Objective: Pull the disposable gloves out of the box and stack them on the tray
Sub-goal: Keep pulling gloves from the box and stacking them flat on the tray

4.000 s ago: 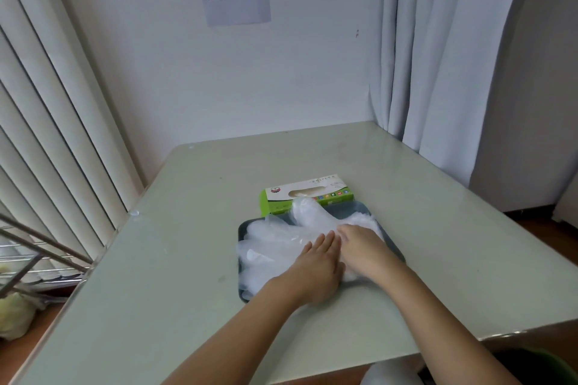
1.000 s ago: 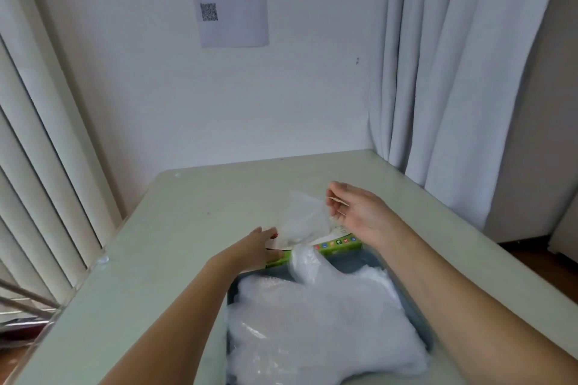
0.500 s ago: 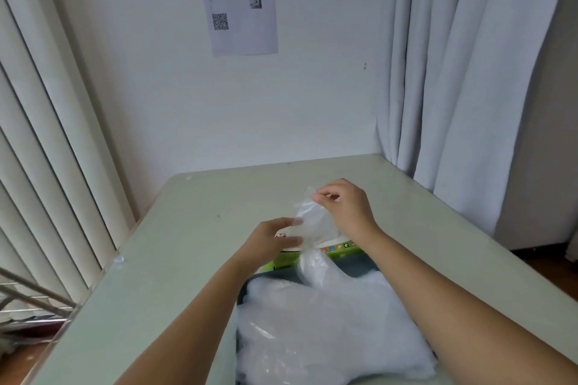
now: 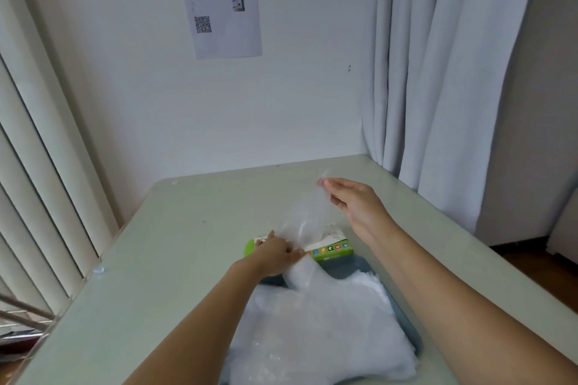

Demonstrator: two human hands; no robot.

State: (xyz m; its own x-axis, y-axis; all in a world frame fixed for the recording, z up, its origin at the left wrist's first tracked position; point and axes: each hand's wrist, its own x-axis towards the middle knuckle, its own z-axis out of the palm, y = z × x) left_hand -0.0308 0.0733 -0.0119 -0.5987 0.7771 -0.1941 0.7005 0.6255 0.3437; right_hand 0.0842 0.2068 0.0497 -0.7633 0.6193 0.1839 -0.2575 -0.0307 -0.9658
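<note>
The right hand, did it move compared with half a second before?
Yes. The right hand has gone up and to the right, away from the green box, stretching the glove out.

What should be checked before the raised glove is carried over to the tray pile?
1. Right hand pinches the glove at its upper edge: ok.
2. Left hand rests on the box, holding it down: ok.
3. Glove fully free of the box opening: cannot tell; its lower end sits behind the left hand's fingers.
4. Tray lies just in front of the box: ok.
5. Pile of gloves stays inside the tray rim: not ok; it spills over the near right edge.
</note>
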